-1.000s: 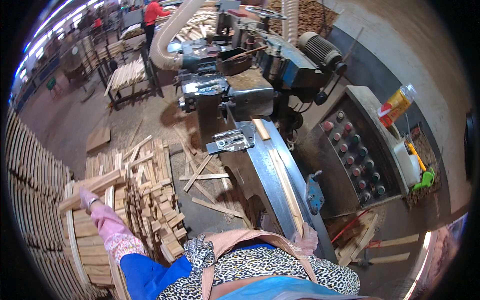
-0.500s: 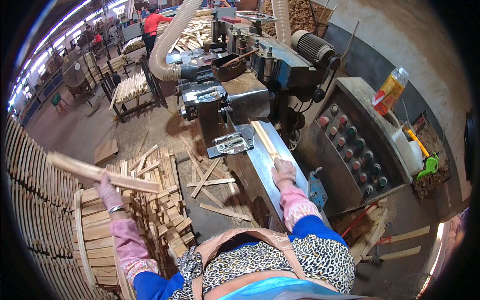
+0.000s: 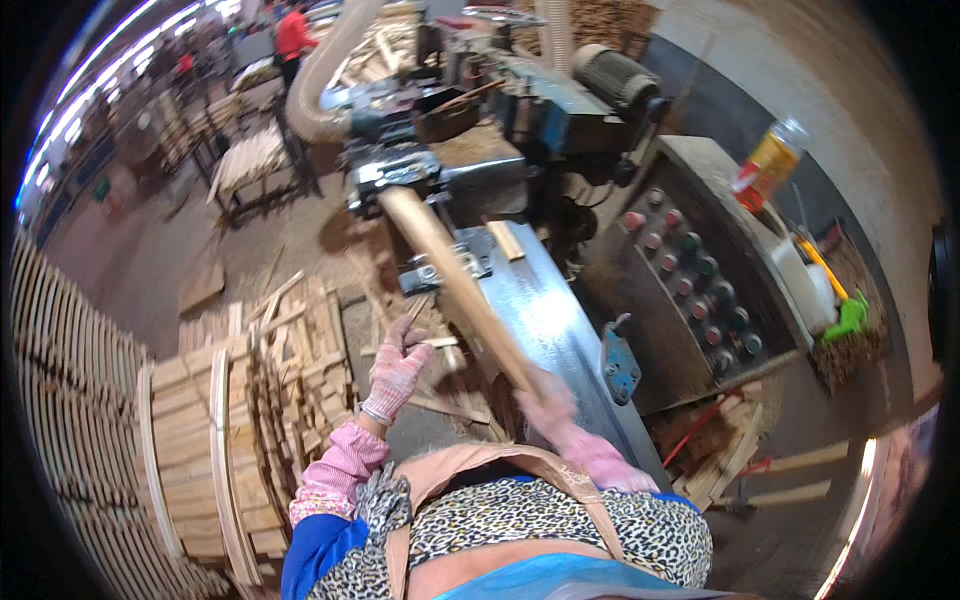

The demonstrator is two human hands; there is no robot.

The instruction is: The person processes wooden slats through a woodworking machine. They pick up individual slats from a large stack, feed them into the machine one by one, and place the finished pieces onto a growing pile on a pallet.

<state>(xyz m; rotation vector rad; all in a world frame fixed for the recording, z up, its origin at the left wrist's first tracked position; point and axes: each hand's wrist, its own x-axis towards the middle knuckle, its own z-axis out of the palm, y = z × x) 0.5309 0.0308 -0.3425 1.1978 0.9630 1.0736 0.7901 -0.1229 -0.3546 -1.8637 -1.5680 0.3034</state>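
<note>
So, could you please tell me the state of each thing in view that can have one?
Left hand: empty, fingers apart.
Right hand: closed on the long wooden strip's near end.
Long wooden strip: held slantwise, blurred.
Short wooden piece: lying on the metal table.
Plank stack: piled, two strips across it.
Bottle: standing on the control cabinet.
Buttons: pressed or not, cannot tell.
Machine: running or stopped, cannot tell.

Metal table (image 3: 556, 325) — short wooden strip (image 3: 505, 240) atop, blue bracket (image 3: 620, 368) at edge
</note>
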